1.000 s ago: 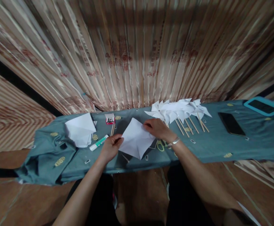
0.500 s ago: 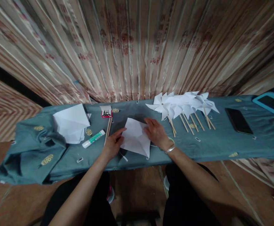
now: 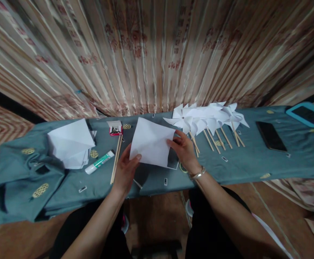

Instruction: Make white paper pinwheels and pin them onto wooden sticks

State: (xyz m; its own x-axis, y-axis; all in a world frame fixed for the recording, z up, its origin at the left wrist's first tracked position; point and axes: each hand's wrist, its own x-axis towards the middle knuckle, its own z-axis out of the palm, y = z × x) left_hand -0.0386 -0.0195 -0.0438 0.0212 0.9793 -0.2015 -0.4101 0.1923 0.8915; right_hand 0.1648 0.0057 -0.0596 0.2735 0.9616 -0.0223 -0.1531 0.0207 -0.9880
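A white sheet of paper [image 3: 153, 142] is held up over the cloth-covered table, its far edge raised. My left hand [image 3: 127, 164] pinches its near left corner, thumb on top and fingers beneath. On the right side, my right hand [image 3: 183, 146] grips the edge between thumb and fingers. Under the paper's right part a dark object shows, too hidden to name. Left of my left hand lie thin wooden sticks [image 3: 116, 160], and a red box of small metal pins [image 3: 115, 129] stands at their far end. A green and white glue stick [image 3: 100, 162] rests farther left.
A stack of white paper [image 3: 72, 142] lies on the left of the table [image 3: 200, 172]. Several white paper pinwheels [image 3: 189, 120] on sticks lie overlapping at the back right. Farther right are a black phone [image 3: 271, 136] and a blue-framed tablet [image 3: 309, 114]. A patterned curtain [image 3: 157, 54] hangs behind.
The paper has come up off the table and its far edge now tilts upward. My left hand has shifted its hold to the near left corner. The view has moved slightly.
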